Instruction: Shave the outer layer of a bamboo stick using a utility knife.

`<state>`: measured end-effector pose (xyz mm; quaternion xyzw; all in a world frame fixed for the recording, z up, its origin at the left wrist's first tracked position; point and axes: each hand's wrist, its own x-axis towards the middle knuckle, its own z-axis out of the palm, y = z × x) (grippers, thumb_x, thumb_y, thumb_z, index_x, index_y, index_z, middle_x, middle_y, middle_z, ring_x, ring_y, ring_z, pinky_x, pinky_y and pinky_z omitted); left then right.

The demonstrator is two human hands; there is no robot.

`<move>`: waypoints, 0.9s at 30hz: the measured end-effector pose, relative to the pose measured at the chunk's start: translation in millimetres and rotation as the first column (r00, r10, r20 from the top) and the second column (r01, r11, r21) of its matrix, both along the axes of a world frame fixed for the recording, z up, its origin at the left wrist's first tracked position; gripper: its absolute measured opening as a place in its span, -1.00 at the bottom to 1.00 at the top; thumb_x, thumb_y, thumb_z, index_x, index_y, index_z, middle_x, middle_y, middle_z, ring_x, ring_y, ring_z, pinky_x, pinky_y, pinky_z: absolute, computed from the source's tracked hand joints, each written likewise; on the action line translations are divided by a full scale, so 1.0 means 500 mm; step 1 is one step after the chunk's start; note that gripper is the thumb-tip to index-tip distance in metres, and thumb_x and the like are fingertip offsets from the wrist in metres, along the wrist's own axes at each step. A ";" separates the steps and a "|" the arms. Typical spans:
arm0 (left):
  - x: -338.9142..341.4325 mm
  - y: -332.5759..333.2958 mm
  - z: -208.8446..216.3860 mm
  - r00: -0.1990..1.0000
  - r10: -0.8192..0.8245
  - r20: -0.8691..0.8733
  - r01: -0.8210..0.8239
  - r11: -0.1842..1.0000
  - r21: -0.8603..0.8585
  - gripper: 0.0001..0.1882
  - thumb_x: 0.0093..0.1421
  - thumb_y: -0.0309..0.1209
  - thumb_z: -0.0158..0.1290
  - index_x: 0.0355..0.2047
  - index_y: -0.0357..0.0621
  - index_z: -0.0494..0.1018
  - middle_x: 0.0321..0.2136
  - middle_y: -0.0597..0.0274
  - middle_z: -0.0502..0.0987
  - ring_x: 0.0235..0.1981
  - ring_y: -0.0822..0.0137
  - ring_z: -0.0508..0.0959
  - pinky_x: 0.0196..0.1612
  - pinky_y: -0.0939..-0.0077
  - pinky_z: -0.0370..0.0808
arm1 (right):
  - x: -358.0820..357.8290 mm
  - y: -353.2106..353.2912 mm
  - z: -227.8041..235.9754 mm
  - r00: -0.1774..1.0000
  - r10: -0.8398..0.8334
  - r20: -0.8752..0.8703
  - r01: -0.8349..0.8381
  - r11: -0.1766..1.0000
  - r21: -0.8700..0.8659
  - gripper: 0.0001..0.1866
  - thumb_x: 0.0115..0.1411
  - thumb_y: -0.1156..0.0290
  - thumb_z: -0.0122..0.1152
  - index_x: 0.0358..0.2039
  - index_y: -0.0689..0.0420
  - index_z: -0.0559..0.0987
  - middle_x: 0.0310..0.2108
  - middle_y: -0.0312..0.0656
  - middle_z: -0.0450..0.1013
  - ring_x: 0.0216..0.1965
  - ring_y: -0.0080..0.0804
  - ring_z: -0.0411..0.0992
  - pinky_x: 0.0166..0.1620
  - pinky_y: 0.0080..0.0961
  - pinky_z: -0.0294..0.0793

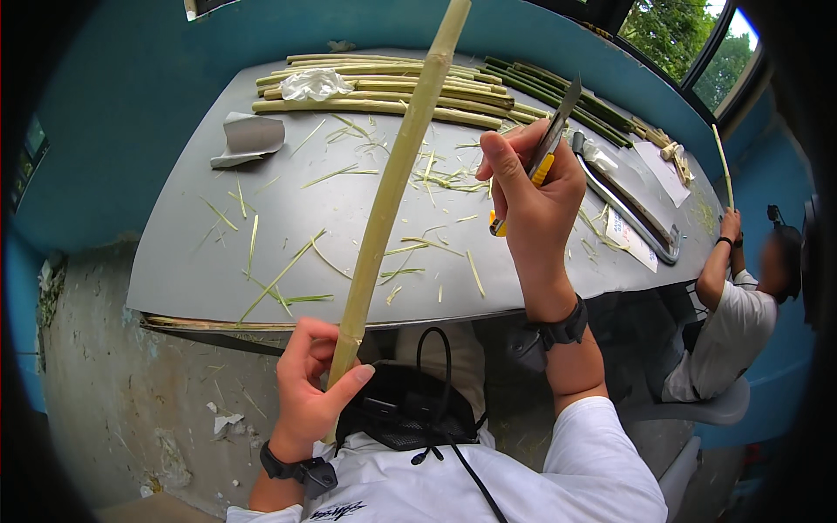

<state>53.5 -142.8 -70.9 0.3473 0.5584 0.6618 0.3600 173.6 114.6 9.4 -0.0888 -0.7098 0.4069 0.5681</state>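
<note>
My left hand (312, 383) is closed round the lower end of a long, pale green bamboo stick (391, 196). The stick slants up and to the right across the table, its top reaching the upper edge of the view. In my right hand (542, 196) is a yellow-handled utility knife (545, 166), its blade out and pointing up to the right. The blade stands apart from the stick. Green shavings (279, 277) lie scattered on the grey table (196, 231) beneath the stick and around it.
Peeled bamboo sticks (375, 103) lie along the back, with a crumpled tissue (316, 84) on them. Darker green sticks (575, 109) are at the back right, near a hacksaw (632, 205). Curled grey paper (250, 139) rests at left. A co-worker (737, 305) at right holds a thin stick.
</note>
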 end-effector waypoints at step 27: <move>-0.014 -0.001 -0.016 0.763 0.004 -0.646 -0.088 0.991 -0.098 -0.78 0.00 -0.58 0.33 -0.50 -0.21 0.45 -0.66 0.27 0.48 -0.65 0.51 0.47 -0.51 0.63 0.33 | 0.000 -0.006 0.005 0.991 -0.052 -0.122 0.041 0.995 -0.087 -0.84 0.38 0.41 0.26 -0.17 0.24 0.53 -0.39 -0.14 0.63 -0.73 -0.79 0.24 -0.70 -0.79 0.15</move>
